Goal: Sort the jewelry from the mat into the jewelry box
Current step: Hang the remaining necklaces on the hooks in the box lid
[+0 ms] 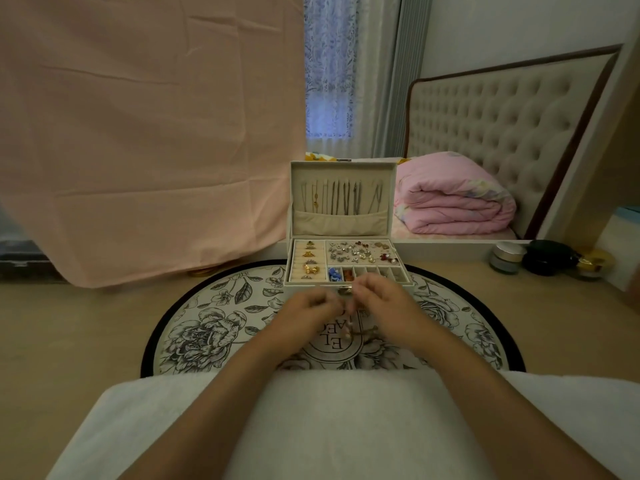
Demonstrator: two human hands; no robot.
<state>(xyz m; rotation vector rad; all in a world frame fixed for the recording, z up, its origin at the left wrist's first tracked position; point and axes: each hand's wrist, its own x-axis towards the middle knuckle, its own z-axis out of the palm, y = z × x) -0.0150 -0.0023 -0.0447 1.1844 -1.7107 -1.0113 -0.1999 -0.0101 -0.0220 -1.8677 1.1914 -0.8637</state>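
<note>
Where the round floral mat [207,327] meets the fabric-lined jewelry box [343,202], both hands [349,308] pinch perhaps a thin chain [352,325].

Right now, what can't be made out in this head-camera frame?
- Piece held between the left hand and right hand: motion blur and fingers hide its type.
- Mat lettering: wrists cover most of it.
- Earrings in the jewelry box: too small to identify.
- Jars: labels unreadable.
</note>
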